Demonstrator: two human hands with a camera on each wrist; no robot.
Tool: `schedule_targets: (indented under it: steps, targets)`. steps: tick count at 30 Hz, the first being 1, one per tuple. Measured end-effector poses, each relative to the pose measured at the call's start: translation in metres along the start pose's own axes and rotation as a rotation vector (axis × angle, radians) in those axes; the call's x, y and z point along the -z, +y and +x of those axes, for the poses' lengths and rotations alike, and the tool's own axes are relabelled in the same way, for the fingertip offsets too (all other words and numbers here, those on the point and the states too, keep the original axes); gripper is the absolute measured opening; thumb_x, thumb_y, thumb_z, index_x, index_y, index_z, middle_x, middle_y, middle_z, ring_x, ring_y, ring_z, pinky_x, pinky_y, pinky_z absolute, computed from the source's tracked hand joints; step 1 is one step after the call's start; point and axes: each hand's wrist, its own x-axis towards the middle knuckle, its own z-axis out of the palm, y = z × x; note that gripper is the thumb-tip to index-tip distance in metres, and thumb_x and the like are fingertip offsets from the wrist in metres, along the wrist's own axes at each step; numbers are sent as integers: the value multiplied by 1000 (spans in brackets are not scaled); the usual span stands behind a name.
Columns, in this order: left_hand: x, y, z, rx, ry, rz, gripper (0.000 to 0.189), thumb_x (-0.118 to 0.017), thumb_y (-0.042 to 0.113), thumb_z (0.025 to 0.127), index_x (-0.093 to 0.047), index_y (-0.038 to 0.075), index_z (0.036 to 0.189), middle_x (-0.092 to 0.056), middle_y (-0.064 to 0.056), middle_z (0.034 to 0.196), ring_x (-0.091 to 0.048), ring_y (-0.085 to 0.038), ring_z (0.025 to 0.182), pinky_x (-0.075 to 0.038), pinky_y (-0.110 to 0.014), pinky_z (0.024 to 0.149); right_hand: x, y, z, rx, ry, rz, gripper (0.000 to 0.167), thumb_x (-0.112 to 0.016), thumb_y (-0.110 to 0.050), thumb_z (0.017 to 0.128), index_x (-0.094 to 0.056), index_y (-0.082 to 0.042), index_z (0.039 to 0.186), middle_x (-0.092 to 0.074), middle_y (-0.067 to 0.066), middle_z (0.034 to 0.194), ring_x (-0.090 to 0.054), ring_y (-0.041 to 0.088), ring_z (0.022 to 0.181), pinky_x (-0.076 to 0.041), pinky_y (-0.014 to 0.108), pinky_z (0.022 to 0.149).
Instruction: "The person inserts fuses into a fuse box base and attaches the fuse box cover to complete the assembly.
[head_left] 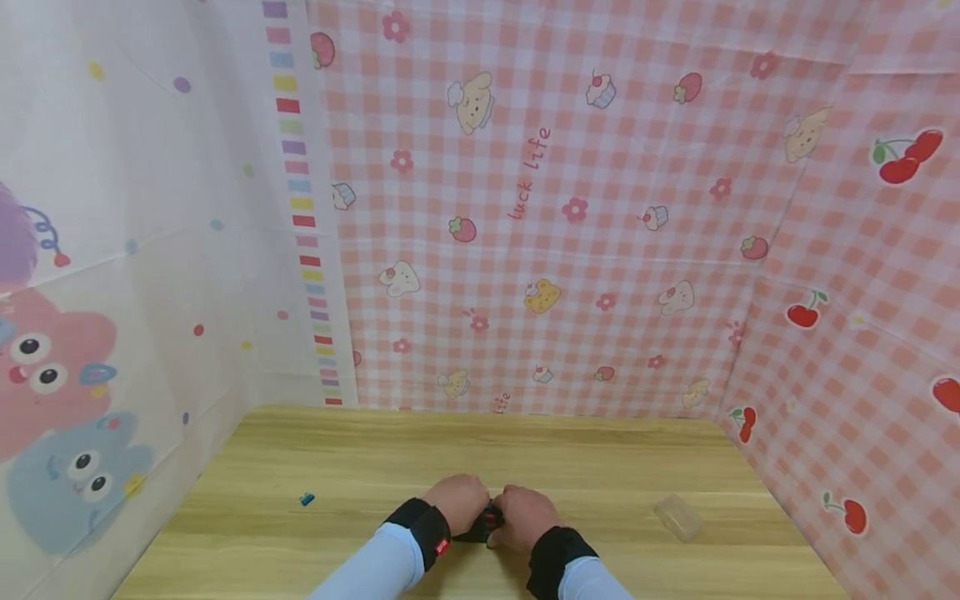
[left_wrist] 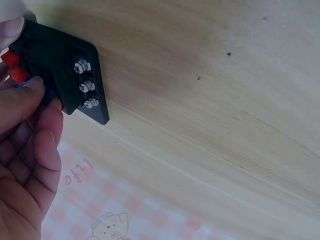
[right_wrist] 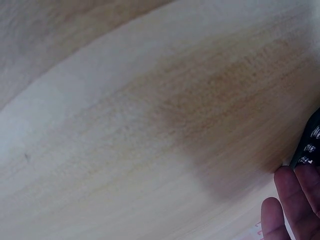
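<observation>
A black plastic block with a flat base and a row of metal screws (left_wrist: 65, 75) stands on the table between both hands; it looks like a terminal block. Two red pieces (left_wrist: 18, 75) sit on its side, with a bit of blue beside them. My left hand (head_left: 459, 502) pinches the blue part between thumb and forefinger, its other fingers curled, as the left wrist view shows. From the other side, my right hand (head_left: 525, 514) grips the block. In the right wrist view, the right-hand fingers (right_wrist: 295, 200) lie against the block's edge; most of that grip is out of frame.
A small blue piece (head_left: 307, 498) lies on the wooden table (head_left: 360, 450) to the left. On the right sits a clear, shallow plastic box or lid (head_left: 678, 517). Printed cloth walls (head_left: 540, 250) enclose the table's back and sides.
</observation>
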Motion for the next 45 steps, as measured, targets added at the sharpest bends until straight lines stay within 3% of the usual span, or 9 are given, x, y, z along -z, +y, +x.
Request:
schedule_targets:
  steps: [7,23,34,45]
  targets:
    - [-2,0,1,-7,16,22,13,-82,11,77,-69,15,76,-63,3,70,-54,-8,62,-49,-26,62,3,-1,-1,4,10,-18,36,-90,-31,69,-74,-10,92,-50,-7,73,-50,10,65,-45,30,65]
    - [-3,-2,-5,-8,70,-25,16,-79,8,76,-67,16,70,-59,5,64,-48,-9,56,-44,-26,58,1,-1,-2,-4,6,-27,35,-89,-32,69,-72,-10,90,-50,-6,74,-50,11,64,-45,31,64]
    - [0,-3,-6,15,34,-65,11,-77,9,79,-69,15,74,-60,5,67,-50,-9,61,-45,-26,62,-1,-2,-4,-9,15,-27,35,-88,-31,71,-71,-10,93,-51,-4,76,-50,11,65,-45,30,64]
    - [-1,-12,-13,49,53,-143,16,-78,16,79,-66,14,69,-55,6,63,-46,-9,58,-43,-27,60,-1,-3,-4,-30,-3,-13,43,-88,-34,72,-68,-9,101,-55,-2,81,-53,12,69,-48,33,69]
